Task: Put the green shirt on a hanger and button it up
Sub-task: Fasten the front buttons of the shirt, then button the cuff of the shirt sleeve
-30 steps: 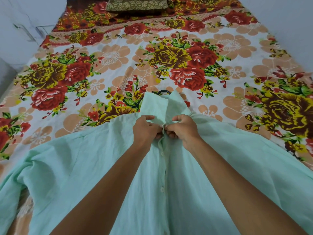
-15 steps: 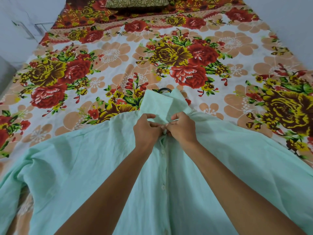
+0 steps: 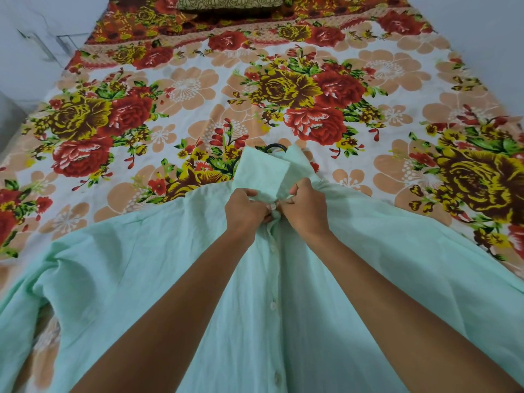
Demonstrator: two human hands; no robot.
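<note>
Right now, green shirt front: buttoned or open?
Mostly buttoned: green shirt placket lies closed below the hands, buttons showing. Left hand and right hand pinch at the top button; fastened or not, cannot tell.

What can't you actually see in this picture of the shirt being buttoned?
- Hanger: head view shows only a dark hook above the collar; the green shirt covers the rest.
- Top button: whether it is through its hole cannot be told; the left hand and right hand crowd it.
- Shirt hem and sleeve ends: cut off by the frame's edges.
</note>
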